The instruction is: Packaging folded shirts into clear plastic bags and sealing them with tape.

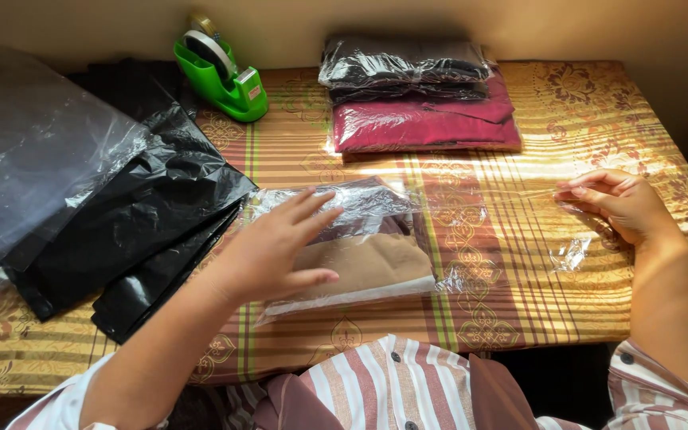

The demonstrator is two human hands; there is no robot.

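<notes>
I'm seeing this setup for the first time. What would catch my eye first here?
Probably the left hand pressed flat on a clear bag of folded tan cloth at the centre. Next, the bright green tape dispenser at the far edge, and the right hand pinching the bag's clear film.

green tape dispenser (223,76), black bags (133,231) — stacked wrapped garments (420,91), patterned cloth (567,287)
</notes>
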